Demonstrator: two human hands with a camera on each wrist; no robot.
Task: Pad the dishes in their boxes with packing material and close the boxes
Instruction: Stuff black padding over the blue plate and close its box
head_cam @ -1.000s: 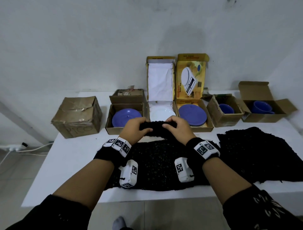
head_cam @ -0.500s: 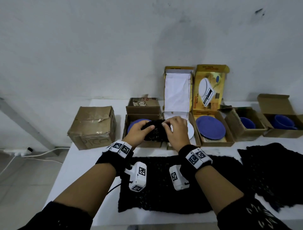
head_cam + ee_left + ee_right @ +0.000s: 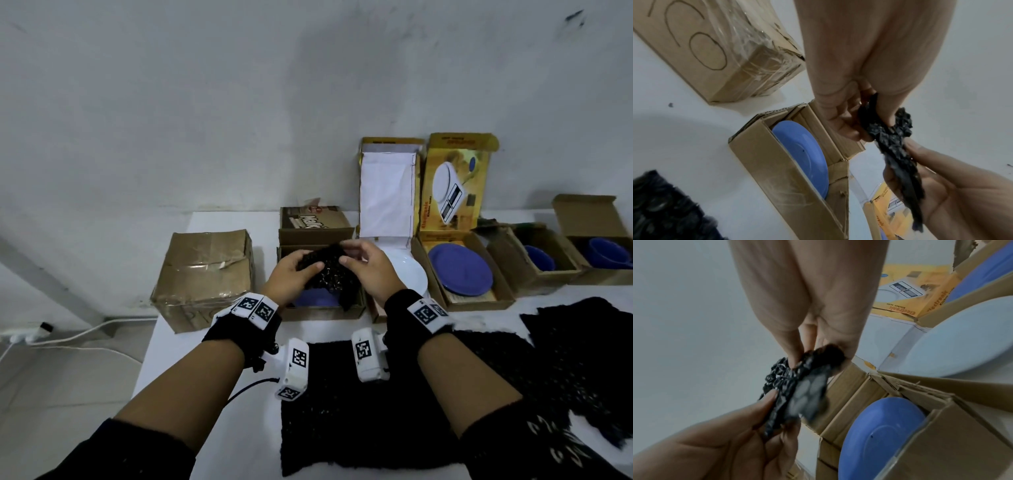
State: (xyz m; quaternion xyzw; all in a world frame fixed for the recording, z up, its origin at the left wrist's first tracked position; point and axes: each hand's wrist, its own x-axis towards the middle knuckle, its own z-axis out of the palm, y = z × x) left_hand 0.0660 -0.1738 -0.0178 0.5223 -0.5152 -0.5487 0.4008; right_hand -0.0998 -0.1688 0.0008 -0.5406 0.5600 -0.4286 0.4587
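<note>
Head view, centre of frame: the left hand [image 3: 291, 274] and the right hand [image 3: 371, 270] hold a bunched wad of black packing material [image 3: 325, 270] above an open cardboard box [image 3: 322, 310] with a blue plate [image 3: 315, 298] lying in it. Fingers of both hands are clamped on the wad, as both wrist views confirm; in the left wrist view it [image 3: 892, 134] hangs between the two grips.

The padding is still crumpled and the plate mostly uncovered, so the likely slip is a lump pressed into one corner, leaving the plate bare where the lid meets it. The wad might also snag on the torn inner flaps [image 3: 906, 386] visible in the right wrist view, or spill over the wall toward the neighbouring white plate [image 3: 409, 274], just right of the hands.

Right of centre, a blue plate in a yellow scale box [image 3: 460, 270] waits unpadded, its printed lid standing against the wall; at the far right edge two small boxes hold blue cups [image 3: 539, 257]. A taped, closed carton [image 3: 205, 274] sits at left, near the working box. Flat sheets of the black material [image 3: 363, 421] cover the lower worktop [image 3: 212, 431] beneath both forearms. The working box's raised lid [image 3: 315, 222] stands behind the hands, clear of their path for now.
</note>
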